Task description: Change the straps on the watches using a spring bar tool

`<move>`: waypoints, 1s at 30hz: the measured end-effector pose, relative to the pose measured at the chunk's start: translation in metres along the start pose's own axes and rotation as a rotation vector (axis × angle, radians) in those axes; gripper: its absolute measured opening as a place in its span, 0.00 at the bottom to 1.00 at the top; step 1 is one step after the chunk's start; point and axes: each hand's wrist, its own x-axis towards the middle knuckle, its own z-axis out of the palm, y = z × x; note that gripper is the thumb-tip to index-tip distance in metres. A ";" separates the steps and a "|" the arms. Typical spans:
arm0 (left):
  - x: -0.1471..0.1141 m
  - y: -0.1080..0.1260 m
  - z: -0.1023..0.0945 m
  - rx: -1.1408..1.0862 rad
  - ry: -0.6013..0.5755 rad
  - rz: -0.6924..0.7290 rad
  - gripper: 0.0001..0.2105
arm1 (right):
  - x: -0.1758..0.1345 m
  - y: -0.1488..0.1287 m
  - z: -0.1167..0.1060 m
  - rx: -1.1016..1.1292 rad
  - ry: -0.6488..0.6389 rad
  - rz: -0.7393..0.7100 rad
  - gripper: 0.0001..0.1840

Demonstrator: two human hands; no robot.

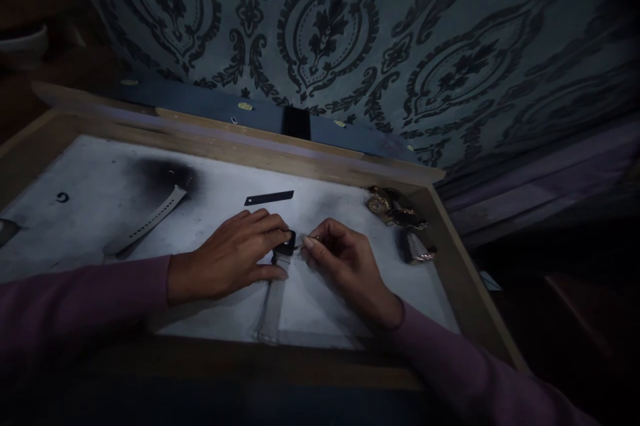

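In the middle of the wooden tray, my left hand (235, 256) grips a small dark square-cased watch (287, 244) between thumb and fingers. A pale strap (271, 309) runs from the case toward the tray's front edge. My right hand (345, 263) pinches a thin, small tool (300, 247) between thumb and forefinger, its end close to the right side of the case. Whether the tip touches the watch I cannot tell. Behind the hands lies a dark flat strip (269, 198), slanted at its ends like a cutter blade.
A separate pale strap (155, 216) with holes lies at the left, near a small black curled piece (62, 197). Several watches (393, 206) are heaped in the back right corner. The raised wooden rim (465, 279) borders the tray, with a patterned wall (325, 26) behind.
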 end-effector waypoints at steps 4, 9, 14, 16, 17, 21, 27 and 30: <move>0.000 0.000 0.000 0.010 -0.009 -0.014 0.19 | 0.005 0.005 0.000 0.167 0.040 0.129 0.16; 0.000 -0.001 0.001 0.007 -0.015 -0.008 0.19 | 0.008 0.009 0.002 0.265 0.072 0.200 0.17; 0.000 -0.001 0.001 0.008 -0.017 -0.013 0.20 | 0.007 0.008 0.001 0.243 0.062 0.184 0.16; 0.000 -0.001 0.001 0.002 -0.018 -0.015 0.20 | 0.006 0.006 0.000 0.216 0.043 0.166 0.16; 0.001 -0.001 0.001 0.000 -0.020 -0.017 0.20 | 0.006 0.005 0.000 0.199 0.030 0.155 0.16; 0.001 -0.001 0.001 0.001 -0.019 -0.021 0.19 | 0.004 0.001 0.001 0.121 -0.027 0.099 0.16; 0.000 -0.002 0.001 -0.011 -0.006 0.000 0.18 | 0.003 0.001 0.005 0.039 -0.053 0.009 0.16; 0.000 -0.003 0.002 -0.013 0.001 0.003 0.18 | 0.003 0.001 0.005 0.008 -0.058 -0.004 0.16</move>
